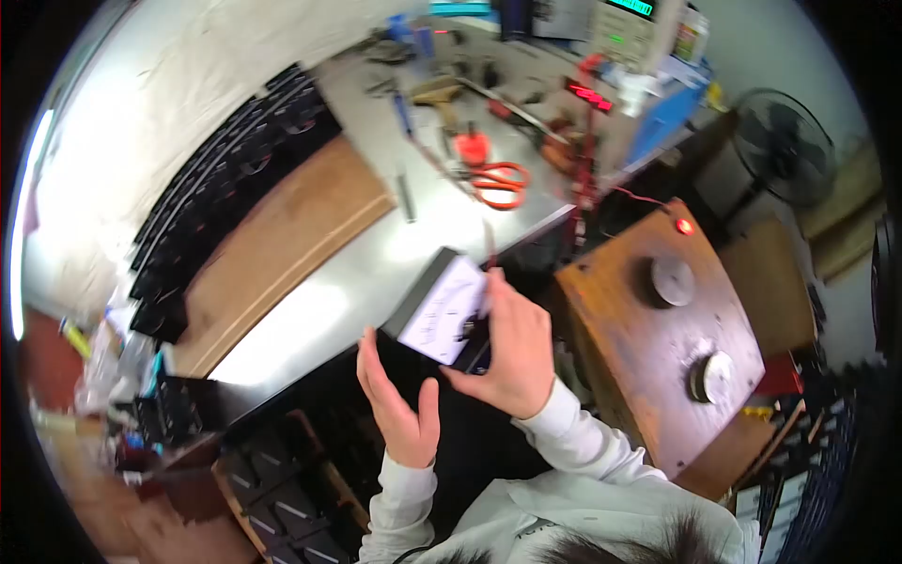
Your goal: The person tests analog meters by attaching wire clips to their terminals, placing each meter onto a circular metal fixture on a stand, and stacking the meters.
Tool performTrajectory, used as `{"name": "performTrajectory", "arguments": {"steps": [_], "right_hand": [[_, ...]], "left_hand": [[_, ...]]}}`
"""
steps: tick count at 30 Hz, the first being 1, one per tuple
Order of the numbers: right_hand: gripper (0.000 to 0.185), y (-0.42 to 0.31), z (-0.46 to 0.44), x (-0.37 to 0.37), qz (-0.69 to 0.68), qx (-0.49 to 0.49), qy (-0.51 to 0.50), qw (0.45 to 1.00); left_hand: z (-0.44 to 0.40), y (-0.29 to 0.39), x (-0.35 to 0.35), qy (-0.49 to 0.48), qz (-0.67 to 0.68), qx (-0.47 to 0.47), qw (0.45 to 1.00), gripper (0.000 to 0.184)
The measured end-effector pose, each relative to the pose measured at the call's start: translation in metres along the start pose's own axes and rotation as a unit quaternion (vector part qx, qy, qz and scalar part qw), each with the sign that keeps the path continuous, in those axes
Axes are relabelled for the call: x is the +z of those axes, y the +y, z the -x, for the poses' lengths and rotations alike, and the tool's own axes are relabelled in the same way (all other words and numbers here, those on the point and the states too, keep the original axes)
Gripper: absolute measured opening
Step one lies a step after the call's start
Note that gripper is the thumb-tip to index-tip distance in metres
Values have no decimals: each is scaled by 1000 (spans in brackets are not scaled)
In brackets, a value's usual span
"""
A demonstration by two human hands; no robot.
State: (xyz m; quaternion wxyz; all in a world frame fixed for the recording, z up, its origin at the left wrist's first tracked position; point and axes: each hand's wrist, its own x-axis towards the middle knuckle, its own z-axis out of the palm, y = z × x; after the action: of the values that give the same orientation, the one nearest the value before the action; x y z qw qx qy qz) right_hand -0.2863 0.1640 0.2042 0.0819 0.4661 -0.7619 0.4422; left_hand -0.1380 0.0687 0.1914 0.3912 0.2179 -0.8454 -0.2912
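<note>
An analog panel meter (pixel 440 312) with a white dial and black housing is tilted in front of me, beyond the near edge of the metal bench. My right hand (pixel 517 352) grips its right side, fingers along the far end and thumb at the near corner. Beside the meter's lower left is my left hand (pixel 399 414), its fingers stretched out and the thumb apart. Whether its fingertips touch the housing I cannot tell. My right fingers partly cover the meter's dark lower section.
Black units (pixel 240 179) stand in a row along a brown board (pixel 291 249) on the bench (pixel 310 315). Orange-handled scissors (pixel 501 186) and blurred tools lie farther back. At right are a wooden box (pixel 648 320) with round metal discs and a fan (pixel 782 141).
</note>
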Motion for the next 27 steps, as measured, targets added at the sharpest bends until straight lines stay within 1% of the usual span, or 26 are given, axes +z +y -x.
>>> {"name": "performTrajectory", "arguments": {"steps": [1, 2, 3, 5, 6, 7, 8, 9, 11, 12, 13, 14, 16, 17, 19, 20, 23, 24, 26, 27], "right_hand": [[116, -14, -10, 16, -7, -25, -43, 999], [114, -25, -18, 32, -27, -43, -64, 997], [114, -33, -23, 44, -10, -50, -84, 995], [115, -33, -36, 50, -44, -76, -130, 988], [115, -25, -38, 50, -88, -86, -131, 984], [106, -17, -38, 49, -150, -55, -122, 980], [98, -5, -32, 50, -144, -52, -87, 984], [90, 4, -25, 51, -135, -45, -55, 988], [60, 1, -17, 39, -153, 15, -22, 988], [51, -2, -11, 34, -176, 58, -31, 982], [43, -6, -5, 30, -199, 101, -37, 974], [43, -9, 0, 30, -194, 104, -44, 974], [31, -15, 6, 31, -253, 149, -55, 954], [31, -18, 9, 33, -253, 149, -60, 954], [26, -21, 11, 36, -279, 179, -43, 943], [25, -23, 11, 36, -284, 189, -47, 939], [25, -23, 11, 38, -289, 198, -50, 935], [25, -24, 11, 38, -291, 194, -55, 935], [24, -26, 10, 38, -301, 227, -47, 925], [24, -25, 10, 39, -306, 218, -45, 925]], "left_hand": [[-4, -9, -2, 39, 6, -26, 999, 91], [-8, -20, -8, 36, 22, -76, 996, 93], [-19, -23, -8, 83, 90, -109, 986, 96], [-32, -44, -24, 73, 54, -133, 987, 107], [-40, -52, -34, 50, 92, -125, 987, 112], [-47, -57, -41, 24, 133, -117, 984, 116], [-52, -57, -45, 9, 196, -149, 969, 115], [-53, -69, -48, -11, 112, -108, 988, 114], [-65, -54, -52, -34, 192, -157, 968, 114], [-69, -53, -53, -48, 252, -183, 949, 114], [-72, -56, -54, -66, 272, -186, 942, 115], [-73, -59, -54, -78, 265, -174, 945, 115], [-76, -68, -56, -110, 236, -134, 956, 115], [-78, -73, -57, -108, 237, -138, 956, 115], [-81, -79, -58, -136, 235, -99, 957, 115], [-83, -78, -60, -147, 220, -98, 959, 115], [-85, -83, -62, -160, 230, -96, 955, 115], [-84, -83, -62, -155, 228, -97, 956, 115], [-83, -82, -60, -146, 245, -115, 952, 114], [-82, -83, -58, -141, 218, -90, 962, 114]]}}
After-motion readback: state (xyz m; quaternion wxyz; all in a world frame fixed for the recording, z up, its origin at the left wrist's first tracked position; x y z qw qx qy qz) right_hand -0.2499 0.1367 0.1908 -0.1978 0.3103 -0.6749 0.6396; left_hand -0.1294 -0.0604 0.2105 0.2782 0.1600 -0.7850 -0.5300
